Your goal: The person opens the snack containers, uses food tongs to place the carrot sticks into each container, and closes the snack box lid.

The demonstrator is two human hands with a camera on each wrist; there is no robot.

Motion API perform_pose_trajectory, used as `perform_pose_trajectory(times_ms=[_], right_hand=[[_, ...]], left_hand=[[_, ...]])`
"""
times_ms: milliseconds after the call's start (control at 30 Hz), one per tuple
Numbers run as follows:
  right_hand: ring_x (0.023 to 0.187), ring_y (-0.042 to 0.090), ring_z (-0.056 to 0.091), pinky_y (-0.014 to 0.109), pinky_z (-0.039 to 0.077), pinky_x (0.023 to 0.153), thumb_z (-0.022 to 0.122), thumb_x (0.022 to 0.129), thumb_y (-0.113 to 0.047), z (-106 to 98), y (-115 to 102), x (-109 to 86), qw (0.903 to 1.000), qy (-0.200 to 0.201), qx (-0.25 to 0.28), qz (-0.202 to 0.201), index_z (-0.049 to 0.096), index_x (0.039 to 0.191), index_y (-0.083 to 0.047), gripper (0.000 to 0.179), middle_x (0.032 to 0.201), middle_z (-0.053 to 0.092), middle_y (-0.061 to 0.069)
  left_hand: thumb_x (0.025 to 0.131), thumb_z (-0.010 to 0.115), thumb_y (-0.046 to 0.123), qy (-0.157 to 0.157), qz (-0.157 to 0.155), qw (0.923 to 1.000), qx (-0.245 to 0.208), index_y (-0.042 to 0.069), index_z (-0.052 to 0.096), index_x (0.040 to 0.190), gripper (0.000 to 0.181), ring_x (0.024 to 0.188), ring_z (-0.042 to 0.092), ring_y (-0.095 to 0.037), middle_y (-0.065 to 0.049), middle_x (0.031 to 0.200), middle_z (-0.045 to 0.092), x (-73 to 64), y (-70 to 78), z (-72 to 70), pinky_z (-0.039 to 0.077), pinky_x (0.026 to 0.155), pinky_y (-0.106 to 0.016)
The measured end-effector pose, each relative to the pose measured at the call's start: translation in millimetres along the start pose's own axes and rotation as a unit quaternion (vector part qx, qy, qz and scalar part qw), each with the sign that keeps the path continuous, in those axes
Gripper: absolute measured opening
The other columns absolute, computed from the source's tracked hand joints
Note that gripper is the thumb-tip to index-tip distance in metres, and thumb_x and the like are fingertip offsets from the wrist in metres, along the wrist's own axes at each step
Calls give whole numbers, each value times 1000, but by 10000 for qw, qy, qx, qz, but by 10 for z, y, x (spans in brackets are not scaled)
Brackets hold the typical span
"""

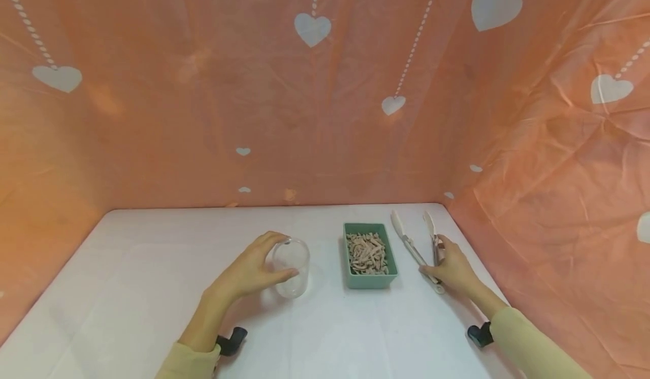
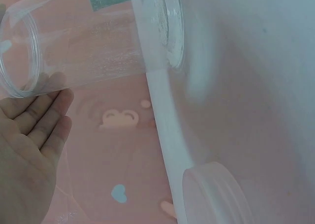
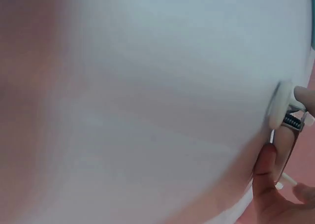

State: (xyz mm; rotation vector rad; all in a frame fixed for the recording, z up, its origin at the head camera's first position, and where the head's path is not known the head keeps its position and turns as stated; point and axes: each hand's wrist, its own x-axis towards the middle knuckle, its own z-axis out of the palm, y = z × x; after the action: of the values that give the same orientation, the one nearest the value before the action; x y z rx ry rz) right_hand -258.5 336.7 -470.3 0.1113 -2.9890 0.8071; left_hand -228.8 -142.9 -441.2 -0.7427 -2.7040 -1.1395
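Note:
A clear plastic jar [image 1: 291,277] stands on the white table left of centre, its mouth upward. My left hand [image 1: 256,266] holds it near the rim, thumb on the near side and fingers on the far side; the left wrist view shows the fingers [image 2: 51,111] against the jar wall. On the right, my right hand [image 1: 453,269] grips a pair of metal tongs [image 1: 413,250] with pale tips. The tongs lie spread apart, tips pointing away, thumb on one arm and fingers at the other. In the right wrist view, the tongs' hinge end shows a spring [image 3: 292,120].
Between the hands sits a green rectangular container [image 1: 370,281] filled with greyish-brown strips [image 1: 367,253]. A translucent round lid-like piece [image 2: 216,194] shows in the left wrist view. Orange cloth with white hearts [image 1: 312,29] hangs behind and beside the white table [image 1: 325,334].

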Motion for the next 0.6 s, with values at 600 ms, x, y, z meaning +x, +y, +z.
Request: perform_pose_trajectory(times_ms=[600], right_hand=[[132,60,42,74,34,111,71,91,-21,-138,21,36,9988,-156,92,458,17,157,12,91,143,38,45]], left_hand=[[84,86,47,-80,-114,9999,-33,8,59,139,72,130,55,-29,-4,136,60,-10,24,-16,48,109,-57]])
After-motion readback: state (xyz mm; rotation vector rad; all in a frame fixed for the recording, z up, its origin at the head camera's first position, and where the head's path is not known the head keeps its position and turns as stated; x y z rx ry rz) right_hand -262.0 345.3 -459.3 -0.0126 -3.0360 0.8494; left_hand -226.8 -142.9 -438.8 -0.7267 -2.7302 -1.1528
